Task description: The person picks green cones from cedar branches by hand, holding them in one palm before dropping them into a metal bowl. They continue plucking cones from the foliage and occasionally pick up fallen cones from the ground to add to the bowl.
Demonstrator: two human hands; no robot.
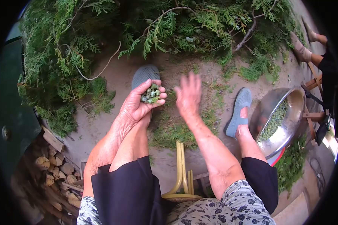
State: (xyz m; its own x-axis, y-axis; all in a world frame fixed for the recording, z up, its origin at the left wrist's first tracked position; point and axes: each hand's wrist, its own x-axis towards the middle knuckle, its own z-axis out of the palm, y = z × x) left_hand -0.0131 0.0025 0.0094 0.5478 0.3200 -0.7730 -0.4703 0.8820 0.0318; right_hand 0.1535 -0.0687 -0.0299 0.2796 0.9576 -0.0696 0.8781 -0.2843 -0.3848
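Observation:
My left hand (pixel 136 98) is cupped, palm up, around a small heap of green, berry-like conifer cones (pixel 151 93) above my left shoe (pixel 146 75). To its right, my right hand (pixel 189 93) hovers over the ground, blurred by motion. Its fingers look stretched out, and I see nothing in them. Cut evergreen branches (pixel 154 32) with flat, scaly sprays are piled in front of both hands. On my right, a large metal basin (pixel 257 116) stands tilted, with many more green cones (pixel 276 119) inside.
Loose green sprigs (pixel 176 129) litter the ground between my feet. Beside the basin are a wooden stool (pixel 313 116) and another person's feet (pixel 301 48). Stacked firewood (pixel 60 167) lies at lower left, below a dark green panel (pixel 15 101). A yellow chair frame (pixel 181 165) shows between my legs.

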